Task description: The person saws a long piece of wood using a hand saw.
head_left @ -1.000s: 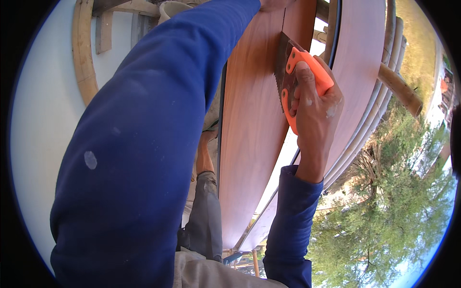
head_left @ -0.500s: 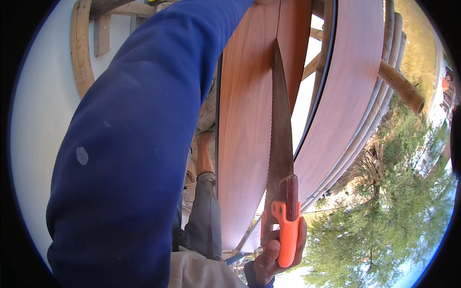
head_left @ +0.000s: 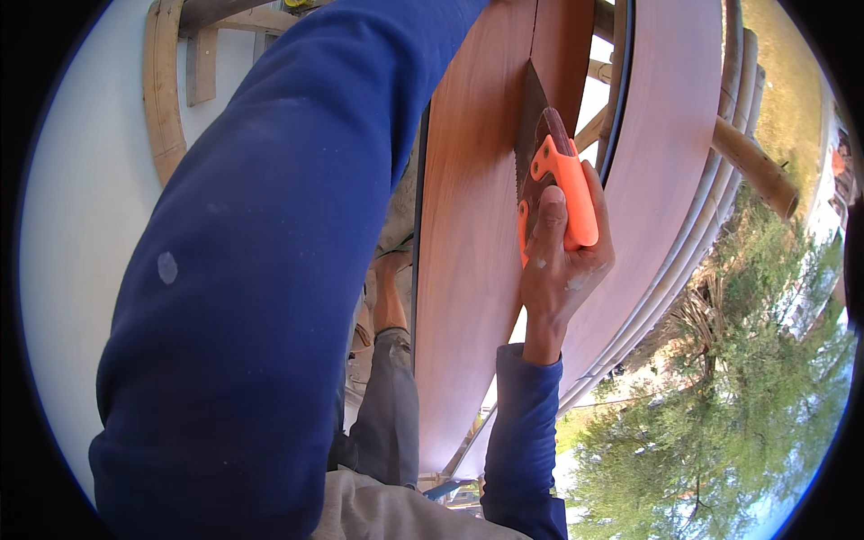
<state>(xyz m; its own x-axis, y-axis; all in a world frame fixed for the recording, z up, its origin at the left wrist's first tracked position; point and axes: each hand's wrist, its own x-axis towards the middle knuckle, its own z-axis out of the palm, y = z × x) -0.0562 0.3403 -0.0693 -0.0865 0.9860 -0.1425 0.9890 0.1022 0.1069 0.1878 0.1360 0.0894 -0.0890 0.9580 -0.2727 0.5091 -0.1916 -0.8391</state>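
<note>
My right hand (head_left: pixel 562 247) is wrapped round the orange handle of a handsaw (head_left: pixel 531 117), thumb along its side. The saw's toothed blade sits in a lengthwise slit in a reddish-brown wood-grain board (head_left: pixel 468 207). Its tip end points away from me, and a thin line runs on beyond it across the board. The board is split into two strips on the near side of the blade. My left arm (head_left: pixel 261 225), in a blue sleeve, reaches over the board's left part to the top edge of the picture. The left hand is out of sight there.
A second wood-grain panel (head_left: pixel 666 117) lies to the right, beside bamboo poles (head_left: pixel 756 166). A wooden frame piece (head_left: pixel 164 90) stands at the upper left by a pale surface (head_left: pixel 72 297). My leg (head_left: pixel 387 396) shows below the board; a tree (head_left: pixel 711 405) is at the lower right.
My right hand has pushed the saw forward, away from me, so the handle is now much farther up the board and less blade shows. The left arm has barely shifted.
</note>
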